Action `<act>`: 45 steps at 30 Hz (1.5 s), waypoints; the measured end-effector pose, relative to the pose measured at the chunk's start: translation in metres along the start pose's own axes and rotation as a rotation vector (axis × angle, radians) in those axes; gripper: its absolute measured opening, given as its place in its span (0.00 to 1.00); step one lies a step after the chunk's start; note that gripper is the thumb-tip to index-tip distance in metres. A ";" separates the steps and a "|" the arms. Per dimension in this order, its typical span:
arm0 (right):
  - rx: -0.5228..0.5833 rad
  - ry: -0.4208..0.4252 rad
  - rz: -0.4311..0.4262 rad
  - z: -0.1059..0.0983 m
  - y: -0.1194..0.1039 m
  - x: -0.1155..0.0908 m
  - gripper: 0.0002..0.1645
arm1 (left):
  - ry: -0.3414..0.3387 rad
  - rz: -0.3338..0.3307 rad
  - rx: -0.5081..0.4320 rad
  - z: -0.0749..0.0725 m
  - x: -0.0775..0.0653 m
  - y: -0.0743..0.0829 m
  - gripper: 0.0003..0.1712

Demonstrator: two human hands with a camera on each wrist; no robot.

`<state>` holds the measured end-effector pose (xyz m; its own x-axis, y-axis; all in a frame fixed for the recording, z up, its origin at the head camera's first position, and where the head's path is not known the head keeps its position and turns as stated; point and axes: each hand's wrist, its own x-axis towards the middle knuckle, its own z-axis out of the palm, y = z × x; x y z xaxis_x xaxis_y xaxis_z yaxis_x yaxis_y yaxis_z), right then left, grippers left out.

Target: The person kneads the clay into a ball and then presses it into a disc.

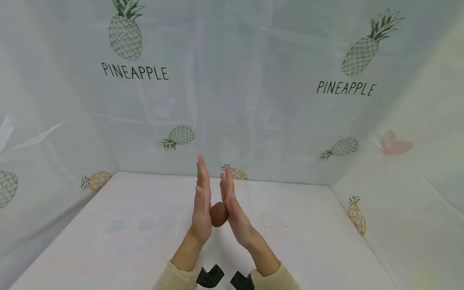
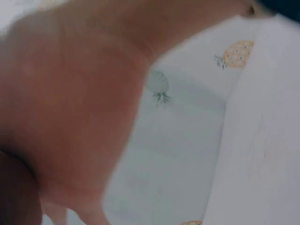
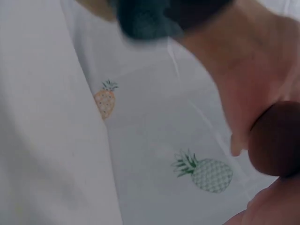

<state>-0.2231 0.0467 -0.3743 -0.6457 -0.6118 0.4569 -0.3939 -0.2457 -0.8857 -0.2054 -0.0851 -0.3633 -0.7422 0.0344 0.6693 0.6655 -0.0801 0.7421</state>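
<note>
Between the two palms, a smooth brown ball (image 1: 218,214) is pressed above the white tabletop. My left hand (image 1: 203,205) bears on its left side with fingers straight and pointing up. On the other side my right hand (image 1: 235,213) touches it near the palm, its fingers also straight and leaning in toward the left ones. The left wrist view shows the left palm (image 2: 75,103) large, with a dark part of the ball (image 2: 16,192) at the lower left corner. In the right wrist view the ball (image 3: 276,140) sits against a palm at the right edge.
A white table (image 1: 308,225) spreads beneath the hands. Behind it hangs a pale curtain (image 1: 235,80) printed with pineapples, and more of this sheeting lines both sides. Black wrist-worn devices (image 1: 211,276) sit at the cuffs of the beige sleeves (image 1: 177,278).
</note>
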 end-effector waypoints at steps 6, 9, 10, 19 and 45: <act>0.012 -0.039 -0.084 0.011 -0.013 -0.002 0.40 | 0.092 -0.098 0.127 -0.007 0.003 -0.009 0.40; 0.047 -0.019 -0.120 0.012 -0.020 -0.003 0.41 | 0.108 -0.123 0.188 -0.005 0.003 -0.014 0.39; 0.056 -0.010 -0.131 0.011 -0.022 -0.003 0.41 | 0.109 -0.131 0.215 -0.004 0.002 -0.016 0.39; 0.069 0.132 -0.190 -0.009 -0.032 -0.006 0.39 | -0.075 -0.144 0.251 0.022 -0.008 -0.023 0.39; 0.049 -0.086 0.137 -0.005 -0.007 0.001 0.36 | 0.015 -0.013 0.076 -0.005 0.001 -0.001 0.40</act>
<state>-0.2243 0.0517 -0.3668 -0.6320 -0.7037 0.3246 -0.2723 -0.1905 -0.9432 -0.2074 -0.0896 -0.3630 -0.7514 0.0199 0.6595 0.6596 -0.0041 0.7516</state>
